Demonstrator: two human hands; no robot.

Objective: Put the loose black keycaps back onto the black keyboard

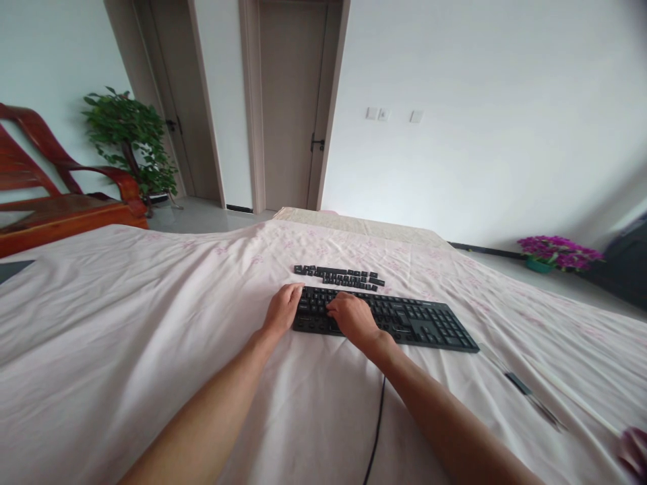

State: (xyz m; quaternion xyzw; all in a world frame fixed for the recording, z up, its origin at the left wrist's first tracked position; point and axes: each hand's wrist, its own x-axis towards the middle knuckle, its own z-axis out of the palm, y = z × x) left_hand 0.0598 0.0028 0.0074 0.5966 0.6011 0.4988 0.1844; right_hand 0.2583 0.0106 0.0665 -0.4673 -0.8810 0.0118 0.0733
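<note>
A black keyboard [404,320] lies on a bed covered with a pale pink sheet [151,316]. My left hand [282,308] grips the keyboard's left end, fingers curled over the edge. My right hand [351,315] rests on the keys left of the middle, fingers bent down onto them; what they pinch, if anything, is hidden. Just beyond the keyboard, several loose black keycaps [338,277] lie in rows on the sheet. The keyboard's black cable [377,431] runs toward me between my forearms.
A thin dark tool [526,389] lies on the sheet at the right. A red wooden chair [60,202] and a potted plant [129,138] stand at the left, purple flowers [556,252] at the right. Closed doors [290,101] are behind the bed.
</note>
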